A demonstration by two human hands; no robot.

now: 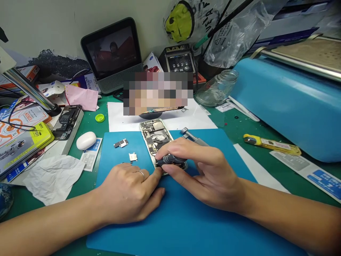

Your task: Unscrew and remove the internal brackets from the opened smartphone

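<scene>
An opened smartphone (150, 137) lies on a blue mat (186, 220), its inner boards and a round silvery patch exposed. Thumb and forefinger of my right hand (206, 174) pinch a small dark-grey tool (173, 159) over the phone's lower end; its tip is hidden. My left hand (130, 192), wearing a ring, rests on the mat with its forefinger touching the phone's lower left edge and its thumb apart. Beside the phone, left of it, lie a dark metal piece (121, 143) and a small silver plate (133, 156). Behind my right fingers is a grey rod-like tool (193, 137).
At left sit a white oval case (86, 140), crumpled tissue (54, 177) and another opened phone (66, 122). A smart display (112, 53) stands behind. A glass jar (217, 87), yellow cutter (271, 144) and large blue machine (282, 103) are at right. A blurred patch covers the back middle.
</scene>
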